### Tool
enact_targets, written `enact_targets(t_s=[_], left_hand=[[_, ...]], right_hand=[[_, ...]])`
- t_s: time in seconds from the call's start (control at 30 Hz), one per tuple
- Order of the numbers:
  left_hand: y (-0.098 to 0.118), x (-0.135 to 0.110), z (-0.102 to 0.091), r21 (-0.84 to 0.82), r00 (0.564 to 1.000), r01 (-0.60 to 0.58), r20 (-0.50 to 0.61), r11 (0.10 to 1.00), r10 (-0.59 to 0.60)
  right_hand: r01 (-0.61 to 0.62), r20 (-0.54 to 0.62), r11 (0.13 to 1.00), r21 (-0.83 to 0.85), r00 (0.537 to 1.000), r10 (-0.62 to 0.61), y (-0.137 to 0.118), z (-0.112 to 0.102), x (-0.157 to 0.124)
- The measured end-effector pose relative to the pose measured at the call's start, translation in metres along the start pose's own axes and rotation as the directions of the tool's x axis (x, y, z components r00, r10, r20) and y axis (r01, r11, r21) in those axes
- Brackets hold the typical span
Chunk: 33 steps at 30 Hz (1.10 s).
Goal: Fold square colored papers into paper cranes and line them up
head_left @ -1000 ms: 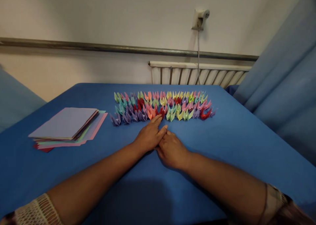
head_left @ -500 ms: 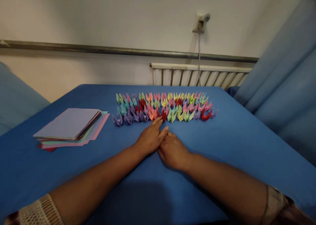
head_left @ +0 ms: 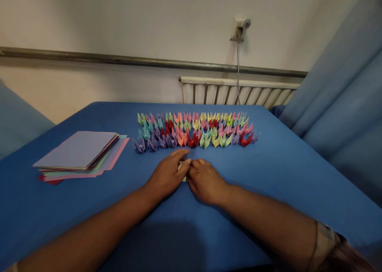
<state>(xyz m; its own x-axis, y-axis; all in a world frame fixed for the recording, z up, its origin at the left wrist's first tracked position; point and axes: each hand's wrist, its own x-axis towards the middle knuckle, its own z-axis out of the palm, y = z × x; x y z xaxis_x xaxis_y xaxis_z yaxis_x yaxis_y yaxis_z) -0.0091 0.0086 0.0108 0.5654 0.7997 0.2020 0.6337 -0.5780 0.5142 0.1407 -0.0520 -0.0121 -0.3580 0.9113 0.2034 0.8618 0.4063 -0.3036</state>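
Observation:
A small pale yellow-green piece of paper (head_left: 183, 178) lies on the blue-covered table, mostly covered by my two hands. My left hand (head_left: 168, 172) grips its left side, thumb toward the paper and fingers curved over the far edge. From the right, my right hand (head_left: 206, 181) bends its fingers closed onto the same paper. The hands nearly touch. How the paper is folded cannot be made out. Just beyond my hands stand several rows of folded paper cranes (head_left: 205, 139) in many colours.
A stack of coloured paper sheets (head_left: 76, 149), lavender on top, lies at the left of the blue tabletop (head_left: 262, 232). Behind the table are a metal rail (head_left: 125, 59), a radiator (head_left: 238, 82) and a plugged-in socket (head_left: 238, 30). Blue curtains (head_left: 337, 77) hang at both sides.
My left hand has drawn back left and toward me, away from my right hand, so a bit of the pale paper shows between them. The view has shifted slightly.

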Motion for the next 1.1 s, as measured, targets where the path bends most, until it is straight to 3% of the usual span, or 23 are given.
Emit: enact_targets(t_s=[0.17,0.43,0.7,0.93,1.1], left_hand=[[-0.014,-0.022,-0.016,-0.018,0.997,0.019,0.074,1.0,-0.018],[-0.02,-0.025,-0.027,0.009,0.935,-0.231,0.28,0.973,0.219],[-0.022,-0.027,-0.03,0.007,0.896,-0.303,0.343,0.953,0.282],[-0.013,-0.028,-0.036,0.068,0.88,-0.306,0.4,0.95,0.255],[-0.015,-0.027,-0.032,0.026,0.895,-0.304,0.349,0.952,0.277]], right_hand=[[0.013,0.003,0.996,0.086,1.0,-0.013,0.002,-0.005,-0.002],[0.04,-0.034,0.969,0.246,0.999,-0.032,0.014,-0.003,-0.001],[-0.206,-0.077,0.836,0.509,0.956,0.282,0.038,0.018,0.007],[-0.195,-0.055,0.921,0.337,0.973,0.226,0.037,0.007,0.005],[-0.213,-0.017,0.929,0.301,0.973,0.229,0.037,0.004,0.005]])
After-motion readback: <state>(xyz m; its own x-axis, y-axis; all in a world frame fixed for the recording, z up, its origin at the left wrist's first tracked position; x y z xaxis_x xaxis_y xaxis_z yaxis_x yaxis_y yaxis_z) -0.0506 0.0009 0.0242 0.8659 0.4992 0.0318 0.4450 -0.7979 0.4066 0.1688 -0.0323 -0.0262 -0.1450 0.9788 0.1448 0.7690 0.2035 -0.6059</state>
